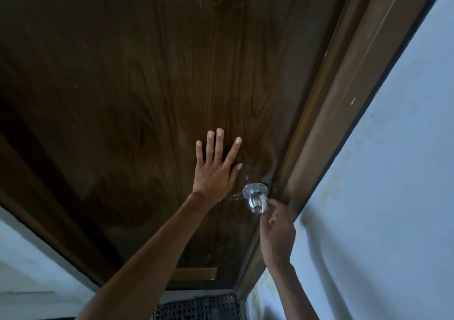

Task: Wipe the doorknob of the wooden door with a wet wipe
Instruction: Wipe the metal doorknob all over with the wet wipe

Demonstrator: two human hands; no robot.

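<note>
Right hand (276, 231) pinching wet wipe (264, 200) against doorknob (255, 200), left hand (216, 170) flat on door (122, 86)

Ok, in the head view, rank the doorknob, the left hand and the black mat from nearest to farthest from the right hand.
1. Doorknob: at the fingertips of the right hand, a white wipe between them.
2. Left hand: up and to the left, flat on the wooden door.
3. Black mat: at the bottom, below the door.

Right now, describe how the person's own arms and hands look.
Both arms are bare: no sleeve shows on the left forearm or the right forearm. The left hand and right hand wear no gloves, and no rings, watch or bracelet show. The left fingernails are short and unpainted.
</note>
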